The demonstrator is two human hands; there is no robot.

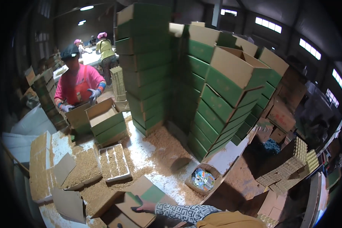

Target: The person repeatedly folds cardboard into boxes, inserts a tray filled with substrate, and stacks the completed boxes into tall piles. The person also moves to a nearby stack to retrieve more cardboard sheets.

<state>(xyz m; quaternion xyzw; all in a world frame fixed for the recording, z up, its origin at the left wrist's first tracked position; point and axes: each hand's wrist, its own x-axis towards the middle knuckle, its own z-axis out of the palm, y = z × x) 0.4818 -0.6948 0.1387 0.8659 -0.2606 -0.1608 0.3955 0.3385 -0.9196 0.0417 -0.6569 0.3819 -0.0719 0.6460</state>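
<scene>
My right hand (144, 206), in a dark-tipped glove below a patterned sleeve, reaches in from the lower right. It holds a brown flap of an open cardboard box (139, 215), its fingers spread over the board. Behind the hand lies a brown and green panel (152, 192). The box's inside is dark. At the bottom edge a small dark tip (119, 225) may be a finger of my left hand; the rest of that hand is out of view.
Sawdust-like bedding covers shallow white trays (115, 162) and the white tabletop (141, 145). Tall stacks of green cartons (216, 114) stand beyond. A round tub of printed packets (203, 179) sits rightward. Across the table a co-worker (79, 82) handles cartons. Egg trays (285, 172) lie at right.
</scene>
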